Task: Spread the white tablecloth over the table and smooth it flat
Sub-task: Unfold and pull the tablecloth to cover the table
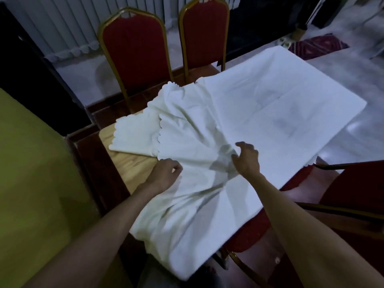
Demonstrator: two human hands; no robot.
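While the far half of the white tablecloth (280,104) lies flat, the near-left part is bunched, with a scalloped flap folded back and a strip of bare wooden table (133,165) left showing. The left hand (166,173) is closed in a fist on the cloth's near-left edge; the right hand (247,159) is loosely curled at the crest of a ridge, fingers apart, and it cannot be told whether fabric is pinched. Risk is judged as follows: a hard leftward pull could drag the flat half askew or off the far right corner; the folded flap could be trapped beneath and creased; the overhang at the near edge could slide onto the red chair (353,196). No writing, label or brand is legible.
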